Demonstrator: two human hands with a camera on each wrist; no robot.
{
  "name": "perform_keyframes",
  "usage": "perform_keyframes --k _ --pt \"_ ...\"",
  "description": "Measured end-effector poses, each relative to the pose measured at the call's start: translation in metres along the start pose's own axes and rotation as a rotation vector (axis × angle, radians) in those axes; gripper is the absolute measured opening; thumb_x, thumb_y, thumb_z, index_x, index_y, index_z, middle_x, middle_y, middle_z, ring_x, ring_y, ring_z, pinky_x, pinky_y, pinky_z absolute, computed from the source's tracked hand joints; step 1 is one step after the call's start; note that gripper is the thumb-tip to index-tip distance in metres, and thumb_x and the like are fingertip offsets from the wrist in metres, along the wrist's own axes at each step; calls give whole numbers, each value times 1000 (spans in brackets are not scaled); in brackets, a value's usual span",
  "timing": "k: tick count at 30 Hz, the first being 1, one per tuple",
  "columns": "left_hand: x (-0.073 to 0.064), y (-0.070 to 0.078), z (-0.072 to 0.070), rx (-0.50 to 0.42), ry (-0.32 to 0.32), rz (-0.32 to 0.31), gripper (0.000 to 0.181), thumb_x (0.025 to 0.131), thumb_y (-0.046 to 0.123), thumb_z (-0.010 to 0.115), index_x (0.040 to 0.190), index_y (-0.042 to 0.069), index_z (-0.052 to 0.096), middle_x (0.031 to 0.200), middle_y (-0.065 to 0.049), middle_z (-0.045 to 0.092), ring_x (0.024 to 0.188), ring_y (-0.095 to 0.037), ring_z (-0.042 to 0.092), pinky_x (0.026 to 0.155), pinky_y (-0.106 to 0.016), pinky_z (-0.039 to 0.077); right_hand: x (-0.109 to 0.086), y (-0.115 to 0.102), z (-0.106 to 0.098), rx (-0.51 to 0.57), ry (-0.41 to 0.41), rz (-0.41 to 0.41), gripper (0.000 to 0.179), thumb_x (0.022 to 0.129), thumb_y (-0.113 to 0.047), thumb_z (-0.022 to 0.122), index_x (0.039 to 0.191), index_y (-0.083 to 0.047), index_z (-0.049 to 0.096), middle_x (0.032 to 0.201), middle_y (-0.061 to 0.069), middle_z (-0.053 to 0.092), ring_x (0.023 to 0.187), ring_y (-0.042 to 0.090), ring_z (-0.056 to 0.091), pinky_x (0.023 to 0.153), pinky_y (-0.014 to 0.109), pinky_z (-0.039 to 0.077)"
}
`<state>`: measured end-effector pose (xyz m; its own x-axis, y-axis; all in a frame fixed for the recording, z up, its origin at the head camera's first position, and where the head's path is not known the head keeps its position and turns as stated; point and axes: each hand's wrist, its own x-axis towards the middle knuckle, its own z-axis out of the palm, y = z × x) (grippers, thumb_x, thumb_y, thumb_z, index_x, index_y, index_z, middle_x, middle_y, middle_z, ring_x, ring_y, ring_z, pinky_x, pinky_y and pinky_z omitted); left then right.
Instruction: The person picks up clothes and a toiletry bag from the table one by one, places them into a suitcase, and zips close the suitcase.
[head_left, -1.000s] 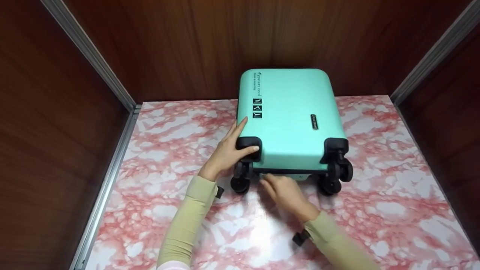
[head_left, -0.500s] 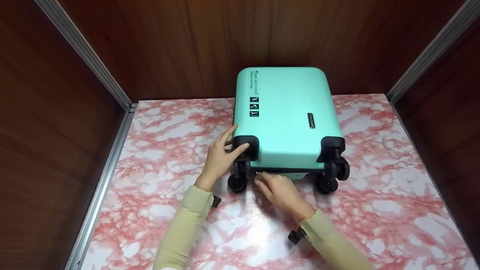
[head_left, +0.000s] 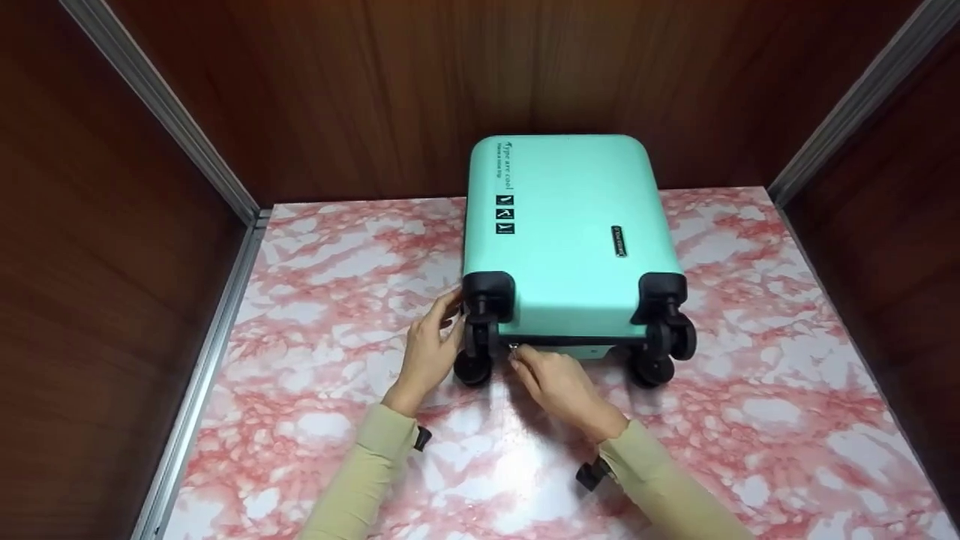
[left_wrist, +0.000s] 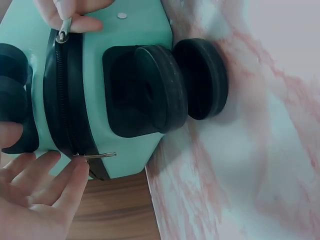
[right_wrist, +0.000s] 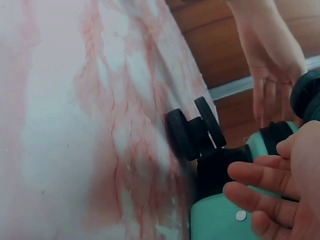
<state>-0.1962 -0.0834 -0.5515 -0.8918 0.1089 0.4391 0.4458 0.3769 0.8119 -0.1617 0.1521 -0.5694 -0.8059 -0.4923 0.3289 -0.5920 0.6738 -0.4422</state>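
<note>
A mint-green hard-shell suitcase (head_left: 577, 217) lies flat, its wheeled end facing me. Along that end, in the left wrist view, a zipper (left_wrist: 62, 95) runs down a black band. My right hand (head_left: 562, 386) pinches a metal zipper pull (left_wrist: 64, 30) at one end of this stretch. By the suitcase's near left corner is my left hand (head_left: 429, 356), partly hidden behind a black wheel (head_left: 480, 337). Its fingers (left_wrist: 72, 182) reach out fairly straight, the tips right at a second zipper pull (left_wrist: 100, 156). In the right wrist view the right hand's fingertips (right_wrist: 242, 172) curve over the case.
Beneath the suitcase is a table with a pink-and-white marbled top (head_left: 337, 300). Dark wood panels (head_left: 360, 90) rise behind and at both sides, edged with metal strips (head_left: 202, 360). Black double wheels (head_left: 667, 337) stick out at the right corner too.
My left hand has slid off the suitcase's upper corner and down beside the left wheel. The right hand has come to the zipper pull and stays there. The view has shifted slightly.
</note>
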Motion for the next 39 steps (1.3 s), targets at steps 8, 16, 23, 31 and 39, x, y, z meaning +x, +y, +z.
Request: perform_keyframes --k 8,16,23,31,39 --pt "-1 -3 2 -2 42 32 41 99 16 69 139 12 62 129 -5 68 111 -23 68 85 -45 57 20 -13 11 -36 -54 -85 10 105 -21 58 104 -11 60 69 1 58 59 20 61 50 39 49" --pt "-4 -4 4 -8 42 39 50 95 13 73 143 11 58 134 -5 65 114 -22 66 86 -44 56 34 -27 23 -88 -25 -118 16 104 -23 59 96 -9 57 72 10 61 64 33 66 50 47 51" --pt "-7 -5 8 76 88 1 30 96 16 71 123 5 62 120 -8 65 108 -25 66 88 -40 55 29 -26 20 -84 -97 -98 19 102 -26 63 94 -10 57 73 8 60 63 28 65 50 43 51" --pt "-16 -11 8 213 -9 -38 5 88 8 68 88 11 63 83 1 62 77 -17 61 70 -36 51 23 -22 6 -40 -153 -61 13 98 -19 67 98 -7 61 74 8 63 65 28 66 53 45 52" --pt "-19 -11 11 232 -85 -39 8 80 19 79 75 17 74 70 9 70 68 -11 67 60 -34 52 14 -14 -9 -8 -190 -66 27 100 -13 63 127 -7 63 78 6 66 64 18 61 56 39 52"
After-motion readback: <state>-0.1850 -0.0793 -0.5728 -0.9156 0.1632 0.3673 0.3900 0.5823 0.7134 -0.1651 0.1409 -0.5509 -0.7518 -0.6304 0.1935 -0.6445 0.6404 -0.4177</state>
